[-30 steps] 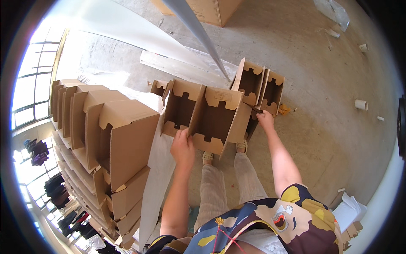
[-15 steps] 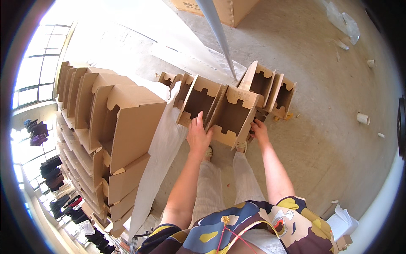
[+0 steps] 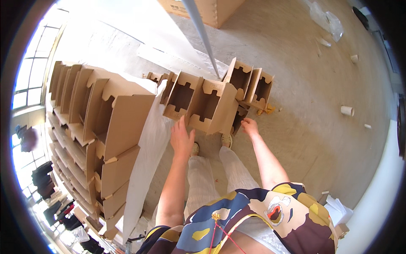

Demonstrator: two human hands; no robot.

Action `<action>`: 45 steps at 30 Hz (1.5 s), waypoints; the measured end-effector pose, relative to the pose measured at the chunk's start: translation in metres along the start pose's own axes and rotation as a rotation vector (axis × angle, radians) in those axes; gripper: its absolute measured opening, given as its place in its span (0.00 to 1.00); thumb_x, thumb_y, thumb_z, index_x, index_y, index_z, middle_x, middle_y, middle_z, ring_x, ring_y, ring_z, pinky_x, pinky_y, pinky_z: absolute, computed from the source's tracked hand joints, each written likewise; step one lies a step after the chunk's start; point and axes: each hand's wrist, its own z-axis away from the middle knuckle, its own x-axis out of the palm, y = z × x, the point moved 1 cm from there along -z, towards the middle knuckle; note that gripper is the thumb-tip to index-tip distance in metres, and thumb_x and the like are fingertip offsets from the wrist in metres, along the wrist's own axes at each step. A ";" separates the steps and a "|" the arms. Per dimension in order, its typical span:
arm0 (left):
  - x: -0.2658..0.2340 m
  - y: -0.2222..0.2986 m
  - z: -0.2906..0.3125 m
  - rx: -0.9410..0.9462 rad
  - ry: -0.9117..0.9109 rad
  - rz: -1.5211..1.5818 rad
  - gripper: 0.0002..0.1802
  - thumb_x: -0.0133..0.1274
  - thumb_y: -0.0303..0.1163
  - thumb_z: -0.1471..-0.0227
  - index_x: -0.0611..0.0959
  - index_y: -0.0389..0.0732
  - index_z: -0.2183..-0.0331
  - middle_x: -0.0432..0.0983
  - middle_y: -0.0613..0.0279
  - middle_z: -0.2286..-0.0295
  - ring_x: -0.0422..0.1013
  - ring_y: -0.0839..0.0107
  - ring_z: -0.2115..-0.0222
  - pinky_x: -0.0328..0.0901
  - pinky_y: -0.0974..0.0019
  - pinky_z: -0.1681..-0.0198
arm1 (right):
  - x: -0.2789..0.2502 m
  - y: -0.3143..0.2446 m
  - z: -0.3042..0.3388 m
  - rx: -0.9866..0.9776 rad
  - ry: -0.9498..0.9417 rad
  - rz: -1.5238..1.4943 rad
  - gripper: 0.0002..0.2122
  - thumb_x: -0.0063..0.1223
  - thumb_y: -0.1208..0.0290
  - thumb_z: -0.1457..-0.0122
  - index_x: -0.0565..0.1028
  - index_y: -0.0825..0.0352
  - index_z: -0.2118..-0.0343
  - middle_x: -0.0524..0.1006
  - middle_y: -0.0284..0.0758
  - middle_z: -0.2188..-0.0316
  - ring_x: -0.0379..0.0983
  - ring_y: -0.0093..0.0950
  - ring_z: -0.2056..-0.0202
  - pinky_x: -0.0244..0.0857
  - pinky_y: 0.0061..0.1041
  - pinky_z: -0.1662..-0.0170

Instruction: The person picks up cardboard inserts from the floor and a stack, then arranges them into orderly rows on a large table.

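Observation:
In front of my feet stands a row of open brown cardboard boxes with notched flaps. My left hand (image 3: 182, 139) is open, its fingers stretched up by the lower edge of a middle box (image 3: 176, 113), holding nothing. Right of it is the nearest box (image 3: 227, 111), pressed against its neighbour. My right hand (image 3: 250, 126) has its fingers curled together at the edge of a darker, lower box (image 3: 239, 120), partly hidden behind the nearest one. Two more open boxes (image 3: 261, 89) stand just beyond it.
A tall stack of folded cardboard boxes (image 3: 127, 122) rises at my left, with white sheeting (image 3: 146, 156) beside it. A grey pole (image 3: 203, 36) slants down behind the row. Farther off are a large carton (image 3: 203, 10), clear plastic (image 3: 325, 21) and a white tube (image 3: 347, 111).
My left hand has drawn back from the box's flap to below its edge. My right hand has moved from the nearest box's side to the lower box. The whole view has shifted.

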 end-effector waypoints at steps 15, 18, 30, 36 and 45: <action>-0.041 -0.075 0.203 -0.083 -0.074 0.061 0.20 0.53 0.26 0.56 0.77 0.42 0.56 0.71 0.58 0.58 0.69 0.55 0.56 0.70 0.55 0.57 | -0.036 0.034 0.080 -0.123 -0.329 0.360 0.07 0.46 0.77 0.48 0.77 0.72 0.72 0.75 0.36 0.81 0.70 0.26 0.83 0.63 0.26 0.83; -0.055 -0.086 0.226 -0.100 -0.026 0.118 0.19 0.51 0.26 0.54 0.78 0.42 0.57 0.71 0.59 0.59 0.69 0.57 0.56 0.69 0.54 0.58 | -0.029 0.026 0.107 -0.145 -0.309 0.425 0.07 0.47 0.78 0.48 0.77 0.73 0.71 0.76 0.38 0.80 0.73 0.28 0.81 0.68 0.27 0.80; -0.131 -0.242 0.437 -0.245 0.237 0.222 0.18 0.53 0.27 0.56 0.79 0.43 0.59 0.73 0.57 0.60 0.70 0.53 0.58 0.70 0.53 0.57 | 0.181 0.016 0.278 -0.547 -0.685 0.478 0.06 0.51 0.74 0.46 0.76 0.70 0.75 0.69 0.30 0.85 0.65 0.21 0.85 0.53 0.21 0.83; -0.153 -0.322 0.568 -0.552 0.296 0.309 0.21 0.54 0.28 0.54 0.78 0.43 0.55 0.72 0.55 0.57 0.69 0.54 0.53 0.68 0.53 0.52 | 0.351 0.020 0.468 -0.919 -1.026 0.948 0.12 0.55 0.69 0.46 0.79 0.72 0.63 0.78 0.34 0.76 0.72 0.22 0.74 0.66 0.24 0.71; -0.169 -0.362 0.605 -0.685 0.616 0.521 0.17 0.55 0.29 0.53 0.79 0.42 0.57 0.74 0.56 0.58 0.71 0.54 0.56 0.68 0.55 0.54 | 0.426 -0.043 0.636 -1.114 -1.222 1.003 0.11 0.54 0.74 0.44 0.76 0.72 0.59 0.80 0.37 0.67 0.75 0.22 0.64 0.69 0.23 0.58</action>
